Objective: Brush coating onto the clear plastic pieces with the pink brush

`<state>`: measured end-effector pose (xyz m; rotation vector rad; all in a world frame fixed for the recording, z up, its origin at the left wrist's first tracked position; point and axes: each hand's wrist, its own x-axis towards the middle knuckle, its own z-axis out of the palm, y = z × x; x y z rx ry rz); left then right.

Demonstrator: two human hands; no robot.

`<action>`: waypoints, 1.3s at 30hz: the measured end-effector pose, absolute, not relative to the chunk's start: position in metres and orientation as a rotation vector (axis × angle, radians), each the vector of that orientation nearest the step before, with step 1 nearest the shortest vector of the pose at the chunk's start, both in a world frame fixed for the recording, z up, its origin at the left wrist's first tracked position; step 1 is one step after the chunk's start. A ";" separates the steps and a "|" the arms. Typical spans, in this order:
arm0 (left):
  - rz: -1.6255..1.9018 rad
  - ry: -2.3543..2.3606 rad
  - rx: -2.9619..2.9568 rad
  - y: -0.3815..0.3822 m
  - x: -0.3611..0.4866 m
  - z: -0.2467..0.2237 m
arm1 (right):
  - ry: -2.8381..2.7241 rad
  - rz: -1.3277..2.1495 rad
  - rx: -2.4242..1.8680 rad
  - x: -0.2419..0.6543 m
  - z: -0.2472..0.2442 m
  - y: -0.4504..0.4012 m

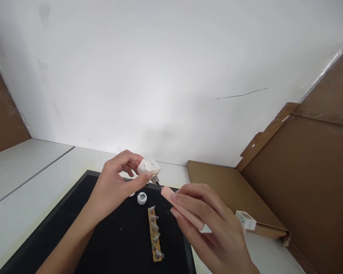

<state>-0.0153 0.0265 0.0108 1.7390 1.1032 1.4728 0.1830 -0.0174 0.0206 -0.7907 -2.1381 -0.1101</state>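
Observation:
A small white bottle (pixel 149 166) with faint dark marks is tilted, its neck pointing down to the right. My left hand (pixel 120 180) grips it between thumb and fingers. A peach-coloured cylindrical handle (pixel 183 207) lies between the thumb and fingers of my right hand (pixel 214 224). Its thin dark tip is at the bottle's neck; whether it is inside cannot be made out. Below the hands, a small round white container (pixel 142 198) stands on a black mat (pixel 111 236). Beside it is a narrow yellowish strip (pixel 155 239) bearing several clear pieces.
Another white object is partly hidden behind my left hand. A flat cardboard box (pixel 217 182) lies at the right, with a small white box (pixel 246 220) at its front edge. Cardboard panels (pixel 311 163) stand at both sides, and a white wall (pixel 148 76) rises behind.

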 end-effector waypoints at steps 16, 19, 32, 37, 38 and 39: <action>1.596 0.965 1.962 0.036 -0.023 0.005 | -2.153 0.069 -0.754 0.184 0.020 -0.016; 1.635 1.066 2.080 0.046 -0.028 0.000 | -2.135 0.041 -0.745 0.188 0.023 -0.016; 1.109 1.254 2.419 0.087 -0.030 -0.069 | -2.050 -0.061 -0.754 0.211 0.040 -0.034; 1.023 1.322 2.466 0.073 -0.034 -0.107 | -2.006 -0.068 -0.785 0.223 0.041 -0.034; 1.019 1.331 2.471 0.070 -0.035 -0.114 | -2.002 -0.064 -0.789 0.224 0.041 -0.035; 1.015 1.332 2.476 0.067 -0.036 -0.120 | -1.999 -0.061 -0.791 0.226 0.041 -0.035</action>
